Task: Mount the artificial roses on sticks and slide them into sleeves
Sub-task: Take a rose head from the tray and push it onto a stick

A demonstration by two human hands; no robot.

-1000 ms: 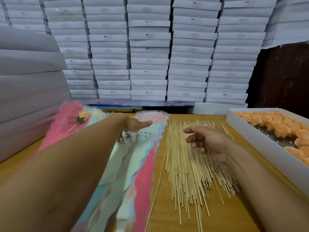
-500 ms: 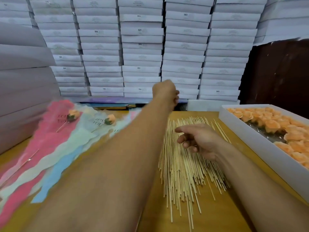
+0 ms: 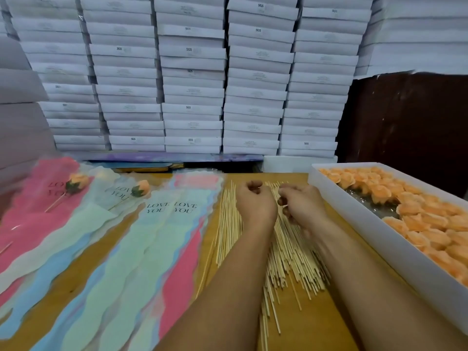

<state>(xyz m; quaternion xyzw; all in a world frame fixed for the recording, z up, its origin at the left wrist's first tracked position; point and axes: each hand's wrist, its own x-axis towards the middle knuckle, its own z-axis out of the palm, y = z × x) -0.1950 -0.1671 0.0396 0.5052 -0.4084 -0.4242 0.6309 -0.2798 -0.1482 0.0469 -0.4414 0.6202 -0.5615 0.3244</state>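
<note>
Both hands sit over the far end of the stick pile (image 3: pixel 273 249), centre of the table (image 3: pixel 316 312). Left hand (image 3: pixel 254 205) is curled into a fist, no stick visible in it (palm faces away, so cannot rule out a hidden one). Right hand (image 3: pixel 302 207) has fingers curled; a pale sliver at its fingertips may be a stick tip, cannot tell for sure.

Roses (image 3: pixel 415 211) fill the white tray (image 3: pixel 374 239) at 3 o'clock of the hands, just beside the pile. Empty sleeves (image 3: pixel 157 249) fan out at 9 o'clock. Two finished ones lie further out at 10 o'clock: a rose in the pink sleeve (image 3: pixel 45 206), another in the pale sleeve (image 3: pixel 119 196).

Step, by my read: picking one stick. To do it well: separate a single stick at the far end with the fingertips, lift it clear so neighbours do not drag, keep the pointed end forward. Then reach to 3 o'clock for a rose and push its base on straight, not skewed.
</note>
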